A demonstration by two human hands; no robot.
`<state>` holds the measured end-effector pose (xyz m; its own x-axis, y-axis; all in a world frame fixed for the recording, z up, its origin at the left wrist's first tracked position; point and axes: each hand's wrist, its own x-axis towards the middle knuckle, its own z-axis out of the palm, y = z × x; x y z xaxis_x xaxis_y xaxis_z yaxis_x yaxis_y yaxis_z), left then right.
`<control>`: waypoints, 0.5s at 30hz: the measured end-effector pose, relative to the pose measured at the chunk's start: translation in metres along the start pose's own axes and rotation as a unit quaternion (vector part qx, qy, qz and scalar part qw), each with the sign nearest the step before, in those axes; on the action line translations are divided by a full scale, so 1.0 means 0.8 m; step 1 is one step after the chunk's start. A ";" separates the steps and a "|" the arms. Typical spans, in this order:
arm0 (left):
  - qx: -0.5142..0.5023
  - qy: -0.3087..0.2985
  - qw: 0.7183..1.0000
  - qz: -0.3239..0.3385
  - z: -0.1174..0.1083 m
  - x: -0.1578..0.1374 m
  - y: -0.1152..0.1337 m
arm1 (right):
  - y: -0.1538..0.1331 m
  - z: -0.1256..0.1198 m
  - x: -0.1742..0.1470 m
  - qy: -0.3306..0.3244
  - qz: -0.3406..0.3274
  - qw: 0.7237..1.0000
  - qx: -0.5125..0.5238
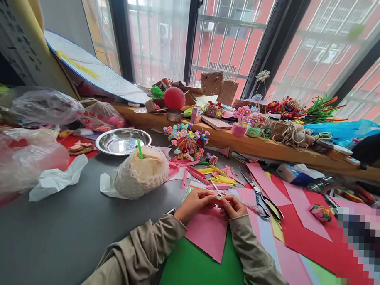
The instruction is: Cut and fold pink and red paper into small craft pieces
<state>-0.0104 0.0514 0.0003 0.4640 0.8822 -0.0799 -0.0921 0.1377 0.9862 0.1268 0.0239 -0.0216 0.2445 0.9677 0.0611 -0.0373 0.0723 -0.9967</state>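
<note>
My left hand (198, 203) and my right hand (234, 207) meet in front of me, fingertips pinched close together. Something small, whitish and pink lies between the fingers, too small to make out. Directly below them, a sheet of pink paper (207, 234) rests on a green sheet (201, 269). Just beyond my fingers are folded yellow paper strips (221, 179) and folded pink paper strips (199, 175). To the right of my right hand lies a pair of large scissors (260, 195) with dark handles, on coloured paper.
Left of my hands sits a coconut (147, 170) in white foam netting with a green straw, and behind it a metal plate (123, 142). A bunch of small craft flowers (186, 140) stands ahead. Red paper (302, 229) covers the right. A cluttered wooden ledge (280, 147) runs below the windows.
</note>
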 end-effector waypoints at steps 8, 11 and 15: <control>0.031 0.017 0.999 0.015 -0.001 0.000 0.001 | 0.004 0.002 0.001 0.004 -0.010 1.000 0.016; 0.077 0.027 0.996 0.040 -0.004 0.000 0.002 | 0.003 0.002 0.001 0.007 -0.016 1.000 0.003; 0.138 0.050 0.986 0.080 -0.007 -0.001 0.003 | 0.002 0.003 0.000 0.009 -0.010 1.000 -0.001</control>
<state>-0.0154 0.0537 0.0017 0.3726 0.9245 0.0805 0.0913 -0.1229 0.9882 0.1245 0.0242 -0.0228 0.2627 0.9615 0.0808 -0.0309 0.0920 -0.9953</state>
